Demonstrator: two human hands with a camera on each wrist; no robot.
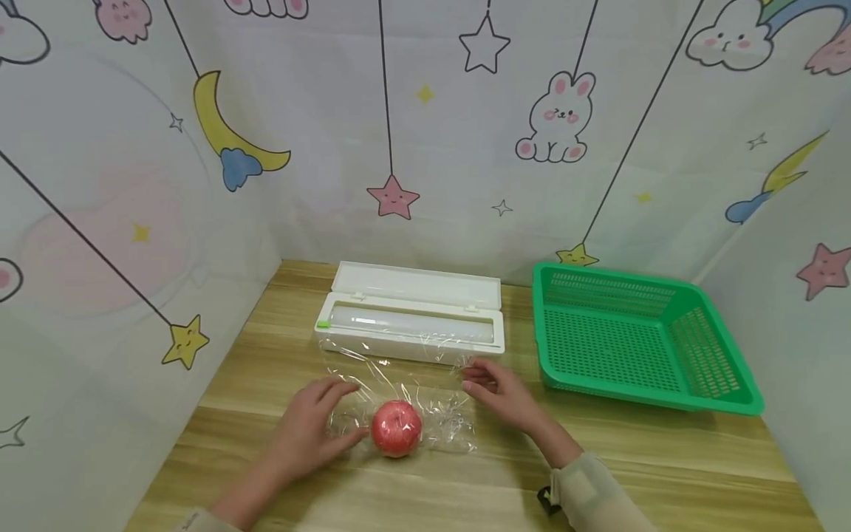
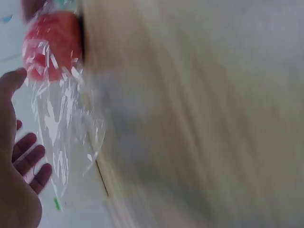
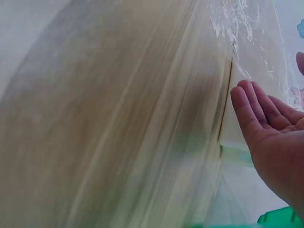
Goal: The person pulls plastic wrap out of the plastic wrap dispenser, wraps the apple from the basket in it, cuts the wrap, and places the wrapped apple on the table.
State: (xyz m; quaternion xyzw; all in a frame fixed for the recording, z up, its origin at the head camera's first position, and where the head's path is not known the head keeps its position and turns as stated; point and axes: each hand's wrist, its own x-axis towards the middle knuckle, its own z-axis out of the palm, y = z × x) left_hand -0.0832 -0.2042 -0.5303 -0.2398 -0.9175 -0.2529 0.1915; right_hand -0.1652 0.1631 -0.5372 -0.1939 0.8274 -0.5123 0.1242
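Observation:
A red apple [image 1: 396,428] sits on the table, with clear plastic wrap [image 1: 448,417] lying over and around it. The wrap stretches back to a white dispenser box [image 1: 405,345], whose lid stands up behind the film roll [image 1: 412,323]. Left of the apple is my left hand [image 1: 309,428], fingers spread and thumb tip close to the fruit; in the left wrist view the thumb [image 2: 13,80] points at the wrapped apple [image 2: 53,45]. On the other side, my right hand [image 1: 501,391] is beside the wrap's right edge. Its fingers [image 3: 254,107] are extended in the right wrist view, with the thumb apart.
A green plastic basket [image 1: 614,347] stands at the right of the wooden table [image 1: 505,480]. A fabric backdrop with cartoon prints [image 1: 439,148] rises behind and at both sides. A small black item [image 1: 548,500] shows by the right sleeve [image 1: 592,491].

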